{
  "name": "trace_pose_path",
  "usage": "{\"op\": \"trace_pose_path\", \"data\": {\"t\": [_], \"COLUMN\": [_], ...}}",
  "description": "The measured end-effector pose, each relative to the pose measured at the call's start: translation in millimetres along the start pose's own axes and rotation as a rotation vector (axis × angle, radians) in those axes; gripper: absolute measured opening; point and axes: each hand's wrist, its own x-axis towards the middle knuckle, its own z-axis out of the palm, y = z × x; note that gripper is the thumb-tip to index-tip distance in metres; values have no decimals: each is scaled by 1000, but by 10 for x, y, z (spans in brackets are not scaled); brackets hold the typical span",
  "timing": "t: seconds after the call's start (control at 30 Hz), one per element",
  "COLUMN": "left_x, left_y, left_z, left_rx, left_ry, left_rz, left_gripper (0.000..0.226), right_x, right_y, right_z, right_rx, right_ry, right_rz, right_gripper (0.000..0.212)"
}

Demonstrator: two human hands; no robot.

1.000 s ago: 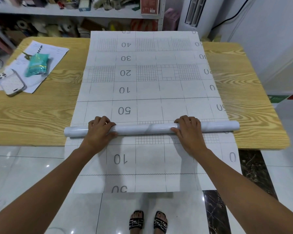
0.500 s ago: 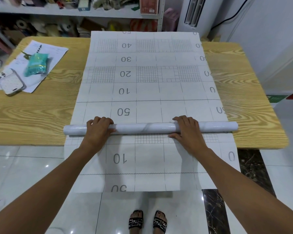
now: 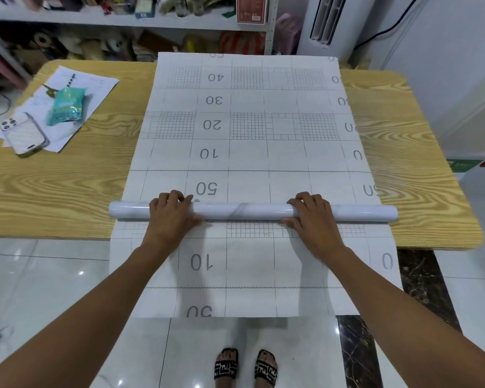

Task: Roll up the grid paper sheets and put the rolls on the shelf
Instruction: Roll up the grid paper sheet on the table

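black-and-white patterned slide sandals [image 3: 226, 368]

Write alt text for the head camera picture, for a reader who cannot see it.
A left hand and right hand grip a white roll lying across a grid paper sheet on a wooden table; the sheet hangs over the near edge. A phone, a teal packet and papers lie at the table's left, a cluttered shelf behind.
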Motion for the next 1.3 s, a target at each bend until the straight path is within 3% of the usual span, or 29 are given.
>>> {"op": "trace_pose_path", "data": {"t": [0.13,0.43,0.9,1.17,1.3], "left_x": [-18,20,22,61,68], "left_y": [-28,-83,-151,-164,-176], "left_z": [-13,-14,46,46,55], "left_rx": [-27,-108,-127,-314,-315], "left_ry": [5,-1,24,-21,-36], "left_rz": [34,52,67,-13,-10], "left_gripper": [65,40,32,40,46], "right_x": [-6,-1,-28,21,23], "right_y": [34,-8,43,96,94], "right_z": [20,-52,-50,-32,-44], "right_rx": [-39,18,20,23,54], "right_ry": [-40,-19,-71,-10,-43], "right_rz": [7,14,32,-15,-12], "right_gripper": [31,45,58,39,45]}}
